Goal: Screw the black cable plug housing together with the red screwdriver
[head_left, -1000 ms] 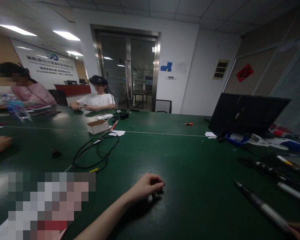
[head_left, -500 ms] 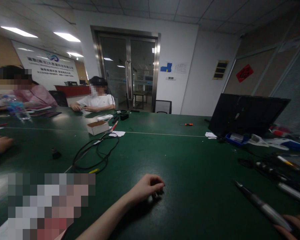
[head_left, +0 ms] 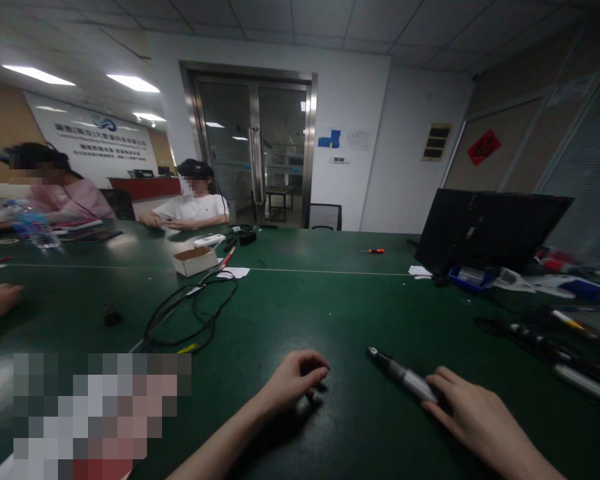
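My right hand (head_left: 473, 410) grips the rear end of a slim, pen-shaped black-and-silver tool (head_left: 405, 377). Its narrow dark tip points up and left, towards the middle of the green table. To its left, my left hand (head_left: 300, 377) rests low over the tabletop, thumb and forefinger bent together into a loop. The other fingers curl underneath in shadow, so what they hold, if anything, is hidden. A gap separates the tool's tip from my left hand.
Looped black cable (head_left: 195, 313) and a small open carton (head_left: 195, 260) lie left of centre. A black monitor (head_left: 490, 230), a blue tray (head_left: 470, 279) and several tools occupy the right. An orange-handled screwdriver (head_left: 376, 251) lies farther back. A neighbour's hand (head_left: 0, 303) rests at left.
My right hand has come in from the lower right edge with the pen-shaped tool, moving left and up towards the middle. My left hand has stayed almost in place.
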`<state>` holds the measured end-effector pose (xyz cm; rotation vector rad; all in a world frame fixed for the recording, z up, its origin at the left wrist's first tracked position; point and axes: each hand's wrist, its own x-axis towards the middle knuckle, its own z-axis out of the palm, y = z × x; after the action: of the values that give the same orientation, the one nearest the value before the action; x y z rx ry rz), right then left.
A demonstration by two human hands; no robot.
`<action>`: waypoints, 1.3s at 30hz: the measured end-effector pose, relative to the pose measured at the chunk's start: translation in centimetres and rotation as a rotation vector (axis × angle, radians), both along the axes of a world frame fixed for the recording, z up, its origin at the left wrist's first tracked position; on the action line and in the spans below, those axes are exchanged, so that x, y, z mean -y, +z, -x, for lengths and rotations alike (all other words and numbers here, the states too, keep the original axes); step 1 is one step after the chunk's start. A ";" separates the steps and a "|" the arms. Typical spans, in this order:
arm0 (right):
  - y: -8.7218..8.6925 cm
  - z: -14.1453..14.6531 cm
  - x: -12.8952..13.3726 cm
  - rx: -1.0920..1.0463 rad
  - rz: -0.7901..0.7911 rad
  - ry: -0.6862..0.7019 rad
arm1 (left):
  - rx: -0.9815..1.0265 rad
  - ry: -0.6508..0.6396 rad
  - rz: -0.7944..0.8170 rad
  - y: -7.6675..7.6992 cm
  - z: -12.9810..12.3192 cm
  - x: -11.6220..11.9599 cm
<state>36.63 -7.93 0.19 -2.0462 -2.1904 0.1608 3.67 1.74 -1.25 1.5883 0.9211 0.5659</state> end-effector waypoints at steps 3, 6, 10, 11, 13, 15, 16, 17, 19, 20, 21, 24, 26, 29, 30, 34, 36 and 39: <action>1.2 4.4 -1.5 0.031 0.021 0.129 | -0.083 0.135 -0.426 0.7 -0.2 1.0; 1.9 8.2 -3.1 0.055 0.017 0.222 | -0.163 0.110 -0.739 1.8 -0.2 2.1; 2.5 12.2 -5.2 0.096 0.001 0.360 | -0.335 -0.031 -0.853 3.1 0.0 2.8; 2.6 13.0 -5.7 0.093 -0.001 0.391 | -0.367 -0.048 -0.845 3.3 0.2 2.7; 2.7 14.3 -6.6 0.082 -0.001 0.439 | -0.425 -0.063 -0.806 3.5 0.7 2.4; 2.7 15.4 -7.3 0.070 0.000 0.470 | -0.492 -0.074 -0.758 3.5 1.3 1.8; 2.7 15.8 -7.6 0.066 0.000 0.481 | -0.528 -0.088 -0.741 3.4 1.6 1.5; 2.6 16.1 -7.8 0.061 0.001 0.490 | -0.559 -0.097 -0.735 3.3 1.8 1.2; 2.5 16.7 -8.1 0.054 0.002 0.500 | -0.590 -0.104 -0.737 3.1 2.3 0.8; 2.4 16.8 -8.2 0.051 0.003 0.503 | -0.610 -0.103 -0.734 3.0 2.4 0.6; 2.3 17.0 -8.2 0.047 0.003 0.506 | -0.627 -0.105 -0.733 2.9 2.5 0.5; 2.4 16.9 -8.2 0.033 0.009 0.515 | -0.667 -0.109 -0.729 2.8 2.6 0.5; 2.7 16.5 -8.1 0.022 0.014 0.517 | -0.662 -0.109 -0.733 2.7 2.7 0.5; 3.2 15.3 -8.1 0.006 0.017 0.514 | -0.652 -0.110 -0.740 2.5 2.8 0.4; 3.3 14.8 -8.1 0.003 0.021 0.515 | -0.656 -0.112 -0.740 2.5 2.9 0.4; 3.0 13.8 -8.2 0.005 0.061 0.528 | -0.689 -0.125 -0.716 2.8 3.6 0.6; 2.8 13.9 -8.2 0.003 0.072 0.533 | -0.698 -0.117 -0.698 3.2 4.2 0.9; 2.7 14.5 -8.3 -0.001 0.073 0.550 | -0.685 -0.111 -0.690 3.7 4.9 1.1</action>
<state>22.08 0.32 2.85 -1.4166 -2.7234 0.2994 -1.21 0.61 2.49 2.5305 1.1946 0.2562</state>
